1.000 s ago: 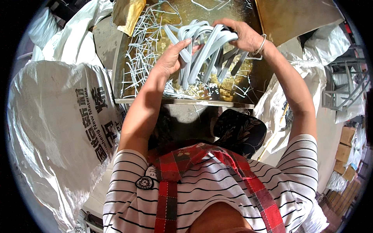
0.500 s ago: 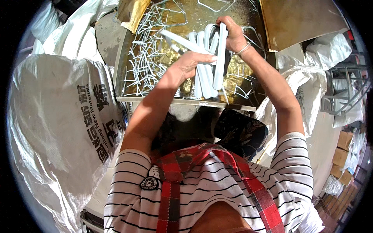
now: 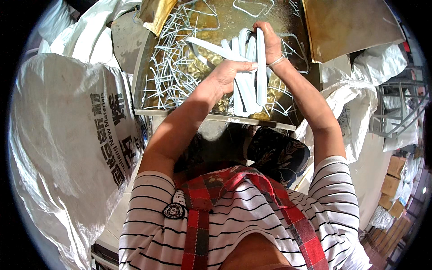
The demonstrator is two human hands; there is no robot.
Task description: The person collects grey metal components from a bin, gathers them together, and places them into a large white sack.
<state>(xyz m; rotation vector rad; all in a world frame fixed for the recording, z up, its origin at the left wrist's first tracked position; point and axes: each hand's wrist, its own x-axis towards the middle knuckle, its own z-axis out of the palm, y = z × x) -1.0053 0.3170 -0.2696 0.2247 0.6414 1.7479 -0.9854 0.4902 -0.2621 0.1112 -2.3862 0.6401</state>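
A bundle of flat pale blue-white plastic strips (image 3: 243, 96), bent into loops at the far end, is held above a metal tray. My left hand (image 3: 223, 75) closes round the middle of the bundle from the left, its thumb lying across the front. At the upper right, my right hand (image 3: 270, 44) grips the far end, beside the rightmost strip. One strip sticks out to the upper left beyond my left hand. Fingers behind the bundle are hidden.
Many thin white plastic offcuts (image 3: 170, 63) lie along the left of the tray (image 3: 189, 114), with more at its lower right. Large white woven sacks (image 3: 63, 148) stand at the left and right. A brown sheet panel (image 3: 351, 27) rises at the far right; cardboard boxes (image 3: 392, 183) sit beyond.
The bundle has shifted slightly right and nearer, and its strips lie closer together. My left hand has moved a little right. My right hand has come slightly nearer, still gripping.
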